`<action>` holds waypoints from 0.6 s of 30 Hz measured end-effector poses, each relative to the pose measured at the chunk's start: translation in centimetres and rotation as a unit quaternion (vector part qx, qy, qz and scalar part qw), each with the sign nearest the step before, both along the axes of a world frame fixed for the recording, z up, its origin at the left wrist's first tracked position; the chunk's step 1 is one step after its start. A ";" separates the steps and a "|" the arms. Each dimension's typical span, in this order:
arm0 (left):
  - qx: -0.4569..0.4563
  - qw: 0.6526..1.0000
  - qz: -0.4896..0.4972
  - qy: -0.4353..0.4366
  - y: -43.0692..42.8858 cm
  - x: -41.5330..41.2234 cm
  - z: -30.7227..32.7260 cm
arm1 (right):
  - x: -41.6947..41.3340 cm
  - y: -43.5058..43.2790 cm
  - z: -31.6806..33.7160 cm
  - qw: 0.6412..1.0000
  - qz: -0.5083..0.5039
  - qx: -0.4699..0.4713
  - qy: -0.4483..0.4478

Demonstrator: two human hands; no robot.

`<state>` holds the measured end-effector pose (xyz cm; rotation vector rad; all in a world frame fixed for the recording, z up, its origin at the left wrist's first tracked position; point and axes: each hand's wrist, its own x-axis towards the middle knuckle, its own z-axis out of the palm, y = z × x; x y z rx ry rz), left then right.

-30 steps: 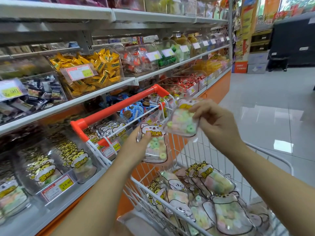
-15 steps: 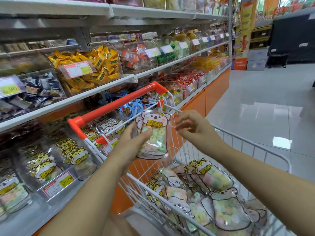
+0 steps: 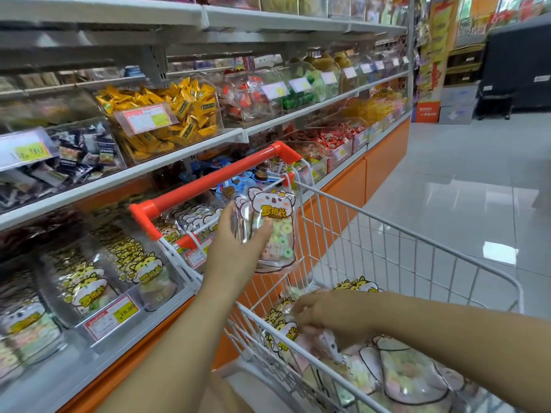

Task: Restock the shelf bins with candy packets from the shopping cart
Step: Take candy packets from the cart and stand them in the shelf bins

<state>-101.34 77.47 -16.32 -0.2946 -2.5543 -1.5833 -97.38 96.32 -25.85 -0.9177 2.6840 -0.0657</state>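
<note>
My left hand (image 3: 238, 251) grips a stack of clear candy packets (image 3: 272, 228) printed with a cartoon koala, held upright above the near end of the white wire shopping cart (image 3: 396, 231). Down in the cart, my right hand (image 3: 331, 317) reaches among several similar packets (image 3: 399, 368), fingers curled over one packet (image 3: 326, 341); this area is blurred. On the lowest shelf to the left stand clear bins (image 3: 119, 299) with matching packets (image 3: 86, 290).
The cart's orange handle (image 3: 208, 180) lies close against the shelving. Upper shelves carry bins of yellow wrapped sweets (image 3: 167, 114), dark ones (image 3: 80, 153) and red ones (image 3: 331, 135). A glossy tiled aisle floor (image 3: 447, 186) stretches to the right, with stacked boxes (image 3: 456, 102) at the far end.
My right hand laid its packet onto the one in my left hand, let go, then dropped into the cart onto the packets there. My left hand stayed near the handle.
</note>
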 end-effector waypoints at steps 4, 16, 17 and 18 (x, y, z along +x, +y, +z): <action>0.004 1.000 0.000 0.005 0.0 0.4 0.1 | 0.5 1.2 2.4 0.998 -0.055 0.008 -0.040; 0.012 1.000 -0.001 0.015 -0.1 0.4 0.0 | -5.4 3.5 2.0 0.990 -0.119 0.021 0.077; 0.010 1.000 -0.001 0.013 0.0 0.4 0.0 | -5.7 2.9 0.9 0.991 -0.100 0.045 0.076; 0.009 1.000 -0.002 0.011 0.0 0.5 0.0 | -5.8 2.1 -0.1 0.992 -0.073 0.075 0.073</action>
